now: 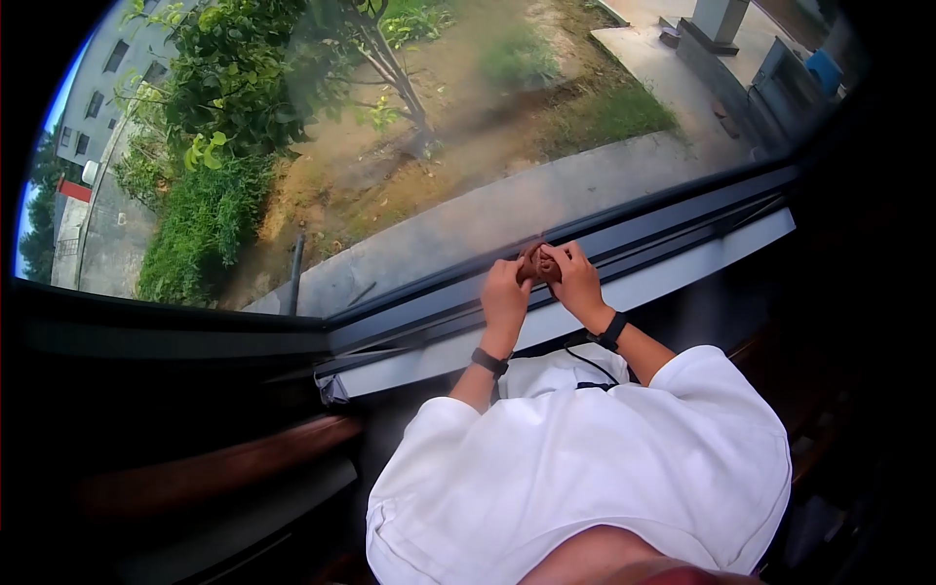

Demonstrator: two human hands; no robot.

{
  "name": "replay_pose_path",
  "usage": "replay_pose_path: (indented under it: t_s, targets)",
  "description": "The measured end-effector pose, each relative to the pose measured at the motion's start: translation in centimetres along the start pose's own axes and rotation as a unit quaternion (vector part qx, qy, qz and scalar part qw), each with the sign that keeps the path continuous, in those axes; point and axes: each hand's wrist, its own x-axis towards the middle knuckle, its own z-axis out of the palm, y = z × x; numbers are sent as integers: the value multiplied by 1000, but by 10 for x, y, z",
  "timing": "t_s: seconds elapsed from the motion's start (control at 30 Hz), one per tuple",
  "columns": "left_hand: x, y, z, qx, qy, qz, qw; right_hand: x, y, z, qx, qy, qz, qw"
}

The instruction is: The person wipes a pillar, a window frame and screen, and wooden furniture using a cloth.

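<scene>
nearest, white short-sleeved cloth shirt (585,439): fills the lower foreground.
left hand (502,292): fingers partly curled, gripping one side of a brown, rounded, soft-looking piece (539,265).
right hand (577,281): fingers bent onto its opposite side.
brown piece: between both hands, near the long, flat white sill (717,250).
progress: folds visible; piece held, not set down; how much remains cannot be told.
beyond: dark, straight window frame (692,212), then green leafy tree (234,78).

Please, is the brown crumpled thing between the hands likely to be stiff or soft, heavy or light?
The brown crumpled thing is probably soft: its surface looks folded. It seems light, being small between the left hand and right hand. Its uneven shape may resist rolling.
</scene>
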Motion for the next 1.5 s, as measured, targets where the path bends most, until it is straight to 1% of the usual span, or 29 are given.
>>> replay_pose_path:
  t_s: [0.1, 0.2, 0.23, 0.33, 0.37, 0.47, 0.5, 0.6, 0.73, 0.77, 0.87, 1.03, 1.1, 1.23, 1.33, 1.47, 1.5]
  targets:
    - [16, 35, 29, -35, -7, 12, 999, 4, 31, -30, 18, 32, 17, 999]
    - [20, 58, 40, -21, -10, 0, 1000, 10, 49, -54, 54, 37, -3, 998]
    - [22, 66, 33, -23, 1, 13, 1000, 15, 43, -63, 60, 45, -18, 997]
    - [33, 86, 4, -56, 107, 64, 991, 37, 15, -88, 118, 95, -120, 981]
    - [39, 94, -8, -56, 133, 81, 986, 46, 7, -94, 124, 121, -169, 970]
    - [64, 130, -44, -38, 224, 143, 963, 68, -16, -109, 160, 169, -233, 944]
    - [69, 141, -51, -36, 233, 146, 961, 74, -22, -113, 163, 195, -254, 933]
    - [88, 158, -53, -50, 254, 187, 948, 86, -33, -131, 139, 281, -259, 914]
    - [100, 176, -33, -77, 243, 216, 943, 85, -10, -135, 124, 320, -224, 912]
    - [101, 176, -27, -84, 234, 217, 944, 83, 0, -128, 135, 319, -205, 916]
    - [98, 169, -11, -99, 216, 213, 948, 76, 26, -110, 121, 333, -190, 915]
    - [82, 138, -2, -71, 194, 187, 960, 62, 29, -81, 140, 307, -169, 926]
    - [71, 121, -2, -56, 199, 155, 966, 57, 22, -67, 147, 288, -163, 932]
    - [49, 97, -25, -2, 224, 110, 968, 56, 2, -44, 156, 232, -195, 940]
    - [45, 94, -49, 8, 255, 85, 963, 64, -21, -46, 152, 180, -244, 941]
    - [55, 97, -71, 10, 304, 107, 947, 78, -59, -66, 193, 185, -270, 925]
    - [58, 105, -77, 29, 311, 110, 944, 82, -69, -76, 204, 194, -277, 919]
